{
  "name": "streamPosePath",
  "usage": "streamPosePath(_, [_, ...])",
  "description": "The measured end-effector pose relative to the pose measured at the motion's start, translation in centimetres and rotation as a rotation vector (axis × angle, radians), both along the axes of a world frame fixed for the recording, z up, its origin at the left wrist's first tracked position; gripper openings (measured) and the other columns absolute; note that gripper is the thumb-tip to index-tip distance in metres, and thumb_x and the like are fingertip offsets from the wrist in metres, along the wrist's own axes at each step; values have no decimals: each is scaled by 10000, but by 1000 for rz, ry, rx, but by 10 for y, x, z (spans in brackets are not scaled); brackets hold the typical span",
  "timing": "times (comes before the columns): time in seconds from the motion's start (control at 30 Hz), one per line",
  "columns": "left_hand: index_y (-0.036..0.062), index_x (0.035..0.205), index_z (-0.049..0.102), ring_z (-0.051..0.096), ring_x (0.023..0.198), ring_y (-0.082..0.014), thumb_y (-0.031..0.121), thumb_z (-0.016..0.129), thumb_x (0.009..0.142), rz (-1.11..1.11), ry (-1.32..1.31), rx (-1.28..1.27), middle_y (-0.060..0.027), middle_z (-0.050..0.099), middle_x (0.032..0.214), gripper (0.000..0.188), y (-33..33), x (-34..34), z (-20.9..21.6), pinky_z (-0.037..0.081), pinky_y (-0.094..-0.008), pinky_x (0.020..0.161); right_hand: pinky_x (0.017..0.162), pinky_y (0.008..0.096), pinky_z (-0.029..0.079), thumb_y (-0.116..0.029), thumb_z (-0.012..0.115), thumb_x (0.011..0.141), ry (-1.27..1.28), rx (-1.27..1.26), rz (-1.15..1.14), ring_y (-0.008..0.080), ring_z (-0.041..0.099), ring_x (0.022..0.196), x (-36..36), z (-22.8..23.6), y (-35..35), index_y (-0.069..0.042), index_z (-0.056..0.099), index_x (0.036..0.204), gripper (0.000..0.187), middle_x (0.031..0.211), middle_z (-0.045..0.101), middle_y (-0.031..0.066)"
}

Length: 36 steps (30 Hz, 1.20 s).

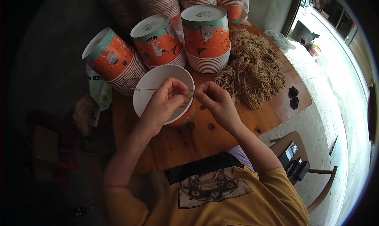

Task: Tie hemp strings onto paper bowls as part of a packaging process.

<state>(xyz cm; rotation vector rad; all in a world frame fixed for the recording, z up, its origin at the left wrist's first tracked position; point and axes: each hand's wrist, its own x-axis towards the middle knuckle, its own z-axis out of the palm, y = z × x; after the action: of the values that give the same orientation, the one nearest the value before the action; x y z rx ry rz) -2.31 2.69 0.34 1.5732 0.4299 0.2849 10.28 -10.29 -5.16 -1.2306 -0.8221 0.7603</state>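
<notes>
Above an upright paper bucket [148, 78], white inside and orange outside, my left hand [167, 99] pinches a thin tan cord [145, 89]. A length of that cord sticks out leftward past the bucket's rim. My right hand [217, 101] is closed at the bucket's right rim, thumb against index finger, on the cord where it spans the small gap between my hands. Just beyond the right hand lies a big heap of loose tan cords [258, 68] on the wooden table [209, 143]. The cord's ends inside my fingers are hidden.
Behind the bucket stand upside-down stacks of orange and green paper buckets, one at left [112, 56], one in the middle [158, 42] and one at right [205, 36]. Bagged stacks [156, 1] are farther back. Two dark pieces [293, 97] lie near the table's right edge, beside a chair [292, 147] holding a phone.
</notes>
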Motion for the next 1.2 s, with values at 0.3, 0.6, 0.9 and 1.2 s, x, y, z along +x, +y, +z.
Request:
streamPosePath(0.3, [4, 1012, 573, 560, 833, -78, 83, 580, 921, 7, 37, 257, -22, 600, 907, 121, -6, -2, -3, 475, -239, 761, 579, 242, 449, -156, 630, 901, -197, 24, -130, 65, 508, 639, -5, -1, 2, -21, 569, 936, 153, 754, 576, 23])
streamPosePath(0.6, [-8, 965, 554, 575, 796, -98, 53, 569, 917, 50, -48, 436, -42, 602, 867, 79, -9, 2, -9, 481, -267, 719, 606, 280, 473, -126, 650, 864, -415, 17, -188, 147, 576, 651, -7, 6, -1, -15, 577, 909, 141, 809, 603, 78])
streamPosePath(0.9, [21, 959, 519, 553, 813, -80, 6, 561, 894, 36, -113, 295, -21, 570, 887, 79, -7, 8, -12, 471, -250, 755, 610, 279, 474, -125, 633, 869, -395, 14, -187, 145, 576, 658, -8, 4, 1, -15, 555, 900, 138, 802, 599, 75])
streamPosePath(1.2, [59, 975, 495, 544, 850, -67, 1, 571, 870, 34, -66, 115, -14, 576, 916, 142, -3, 8, -9, 463, -232, 788, 620, 247, 459, -145, 596, 920, -137, 56, -153, 87, 555, 685, -11, -2, 5, 2, 535, 941, 160, 778, 608, 46])
